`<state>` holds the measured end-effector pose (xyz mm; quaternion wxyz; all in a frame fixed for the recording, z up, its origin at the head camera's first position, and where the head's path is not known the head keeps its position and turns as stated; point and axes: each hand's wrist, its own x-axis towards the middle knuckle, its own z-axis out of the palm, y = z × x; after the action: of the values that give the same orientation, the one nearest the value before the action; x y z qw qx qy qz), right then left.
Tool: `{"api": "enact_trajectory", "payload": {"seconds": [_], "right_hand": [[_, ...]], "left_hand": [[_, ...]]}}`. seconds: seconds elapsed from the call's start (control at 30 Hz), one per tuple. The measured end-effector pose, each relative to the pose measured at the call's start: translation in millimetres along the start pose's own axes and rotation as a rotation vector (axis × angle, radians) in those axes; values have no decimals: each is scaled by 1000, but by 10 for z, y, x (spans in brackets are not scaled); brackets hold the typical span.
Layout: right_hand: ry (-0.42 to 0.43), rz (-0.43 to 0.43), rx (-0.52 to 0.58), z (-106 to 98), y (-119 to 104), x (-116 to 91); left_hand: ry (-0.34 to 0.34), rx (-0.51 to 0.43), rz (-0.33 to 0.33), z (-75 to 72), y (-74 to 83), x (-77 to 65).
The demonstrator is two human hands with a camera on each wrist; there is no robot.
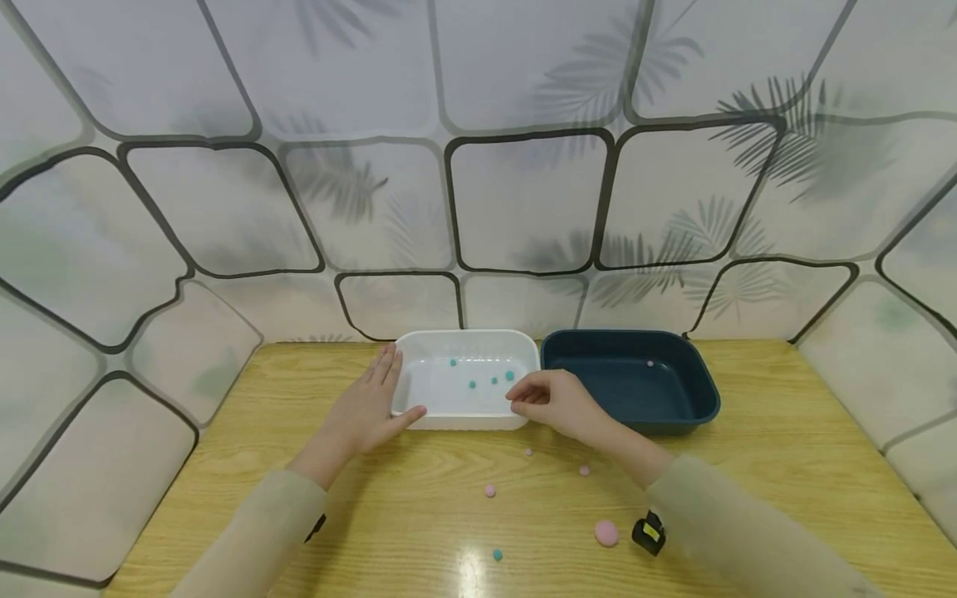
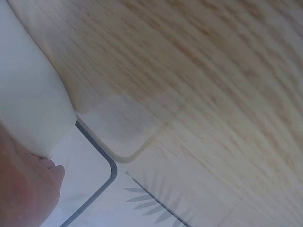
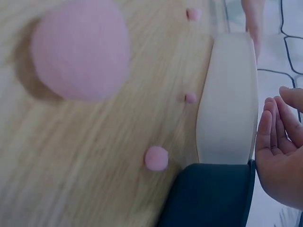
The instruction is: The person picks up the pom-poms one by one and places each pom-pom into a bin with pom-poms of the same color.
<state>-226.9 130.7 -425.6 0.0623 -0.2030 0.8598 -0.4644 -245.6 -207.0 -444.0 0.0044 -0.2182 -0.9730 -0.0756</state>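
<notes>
My left hand [image 1: 366,411] rests on the left end of a white basin [image 1: 456,421], fingers straight along the side and thumb over the front rim. Several small teal pom-poms [image 1: 510,375] lie inside it. Above the basin's right front corner hovers my right hand [image 1: 557,403], fingers loosely bent. In the right wrist view its thumb stands apart from the fingers [image 3: 279,127], and I see nothing held between them. Right of the white basin is a dark blue basin [image 1: 628,422] with one small pink pom-pom [image 1: 650,364] inside.
On the wooden table [image 1: 419,515] lie a large pink pom-pom [image 1: 606,532], smaller pink pom-poms [image 1: 489,491] and a teal pom-pom [image 1: 497,554]. A patterned cloth wall [image 1: 523,208] rises behind the basins and on both sides.
</notes>
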Motion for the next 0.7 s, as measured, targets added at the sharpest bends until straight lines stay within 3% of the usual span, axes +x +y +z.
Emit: {"api": "enact_trajectory", "payload": {"seconds": [0.37, 0.7], "right_hand": [[-105, -98, 49, 236, -31, -366], [-209, -117, 100, 512, 11, -617]], "left_hand": [[13, -8, 4, 16, -20, 7], [8, -8, 12, 14, -18, 13]]}}
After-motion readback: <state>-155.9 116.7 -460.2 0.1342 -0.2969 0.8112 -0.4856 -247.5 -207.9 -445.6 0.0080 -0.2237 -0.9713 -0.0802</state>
